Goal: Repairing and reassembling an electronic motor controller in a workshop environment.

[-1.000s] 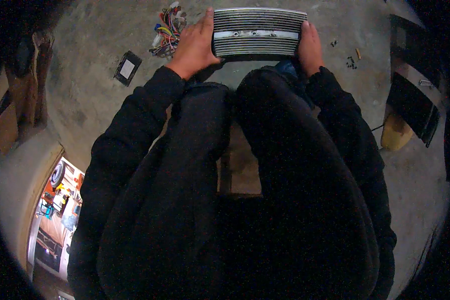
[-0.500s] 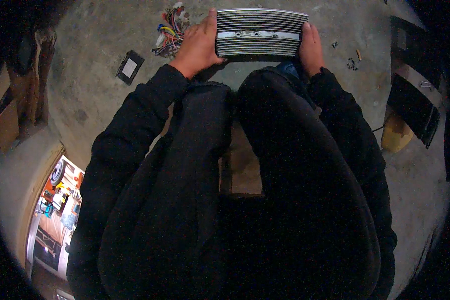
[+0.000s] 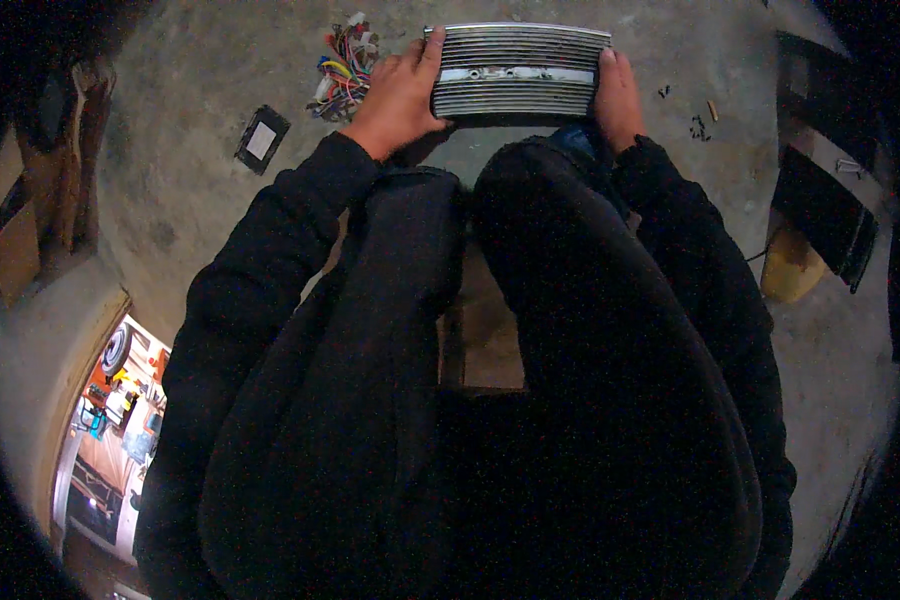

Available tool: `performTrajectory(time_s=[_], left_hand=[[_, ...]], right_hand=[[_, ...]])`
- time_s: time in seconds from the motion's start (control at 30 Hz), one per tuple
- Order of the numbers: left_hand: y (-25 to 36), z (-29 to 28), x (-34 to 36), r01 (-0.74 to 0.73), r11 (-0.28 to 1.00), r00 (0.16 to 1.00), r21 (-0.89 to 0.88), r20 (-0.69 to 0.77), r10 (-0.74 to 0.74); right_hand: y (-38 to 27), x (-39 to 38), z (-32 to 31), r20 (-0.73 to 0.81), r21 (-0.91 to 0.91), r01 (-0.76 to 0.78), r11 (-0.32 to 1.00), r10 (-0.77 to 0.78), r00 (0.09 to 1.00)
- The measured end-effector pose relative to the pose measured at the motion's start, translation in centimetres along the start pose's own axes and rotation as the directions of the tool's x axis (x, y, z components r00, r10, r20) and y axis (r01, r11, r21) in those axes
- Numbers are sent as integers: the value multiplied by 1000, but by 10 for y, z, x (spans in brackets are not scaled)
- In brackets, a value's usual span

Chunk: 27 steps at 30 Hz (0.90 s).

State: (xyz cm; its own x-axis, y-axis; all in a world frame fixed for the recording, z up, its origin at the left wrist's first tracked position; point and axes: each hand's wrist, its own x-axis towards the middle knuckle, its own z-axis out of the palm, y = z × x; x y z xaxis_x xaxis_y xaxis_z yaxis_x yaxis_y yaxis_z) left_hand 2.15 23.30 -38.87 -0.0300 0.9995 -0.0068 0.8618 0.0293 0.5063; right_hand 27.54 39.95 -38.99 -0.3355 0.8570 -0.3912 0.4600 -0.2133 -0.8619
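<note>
A finned metal heatsink (image 3: 520, 98) is held level beyond my knees, its ridges running left to right. Across its middle lies a pale smooth strip with several small holes. My left hand (image 3: 398, 98) grips its left end, with the thumb at the near corner and fingers along the side. On the right end my right hand (image 3: 620, 100) is closed, its fingers partly hidden behind the edge. Just left of my left hand, a bundle of coloured wires with connectors (image 3: 344, 72) lies on the concrete floor.
A flat black rectangular piece with a pale label (image 3: 262, 139) lies on the floor at left. Several small dark screws (image 3: 699, 128) and a little tan stick (image 3: 713, 110) lie at right. Farther right are dark panels (image 3: 823, 205) and a yellowish container (image 3: 792, 265). Cardboard (image 3: 15, 240) stands far left.
The heatsink has shifted very slightly left and down in view, with both hands still holding its ends. The surrounding floor items look almost the same.
</note>
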Motion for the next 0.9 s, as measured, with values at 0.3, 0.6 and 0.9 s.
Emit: performTrajectory(time_s=[0.3, 0.6, 0.9], left_hand=[[1, -4, 1, 28, 1000, 998, 7, 53, -29], [4, -20, 2, 79, 993, 985, -88, 157, -65], [9, -39, -5, 94, 949, 967, 300, 198, -158]], right_hand=[[6, 7, -3, 1, 24, -15, 1000, 15, 1000], [21, 11, -5, 34, 58, -12, 998, 10, 999], [13, 12, -3, 93, 47, -87, 995, 83, 992]])
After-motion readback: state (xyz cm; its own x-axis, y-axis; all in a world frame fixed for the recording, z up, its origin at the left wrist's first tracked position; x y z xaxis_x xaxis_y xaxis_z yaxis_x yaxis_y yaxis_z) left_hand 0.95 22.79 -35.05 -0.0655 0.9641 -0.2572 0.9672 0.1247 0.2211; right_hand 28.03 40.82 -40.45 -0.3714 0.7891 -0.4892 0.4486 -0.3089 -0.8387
